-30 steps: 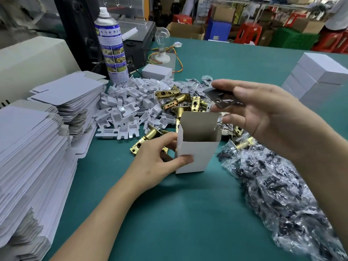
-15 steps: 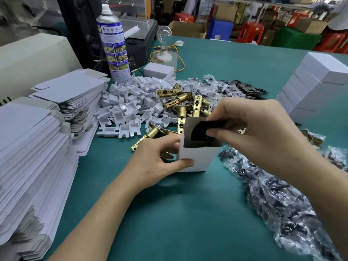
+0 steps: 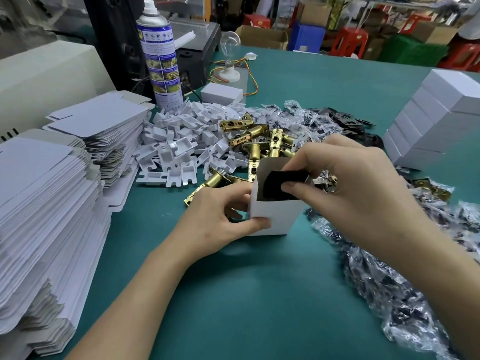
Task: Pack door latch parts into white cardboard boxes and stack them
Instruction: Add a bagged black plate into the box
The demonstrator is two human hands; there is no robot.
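Note:
A small white cardboard box [image 3: 275,216] stands upright and open-topped at the table's middle. My left hand [image 3: 220,224] grips its left side, thumb across the front face. My right hand [image 3: 348,188] pinches a dark metal plate [image 3: 279,183] that sits partly inside the box's open top. Behind the box lies a heap of brass latch bolts [image 3: 259,141]. Left of that heap is a pile of white plastic inserts [image 3: 187,141]. Closed white boxes [image 3: 439,120] are stacked at the right edge.
Tall stacks of flat box blanks [image 3: 46,193] fill the left side. A spray can [image 3: 159,55] and a light bulb on a base [image 3: 230,55] stand at the back. Bagged dark parts in clear plastic [image 3: 389,281] spread along the right. Bare green tabletop [image 3: 246,294] lies in front.
My right hand came down from above the box with the dark plate and pushed it into the open top. My left hand stayed on the box.

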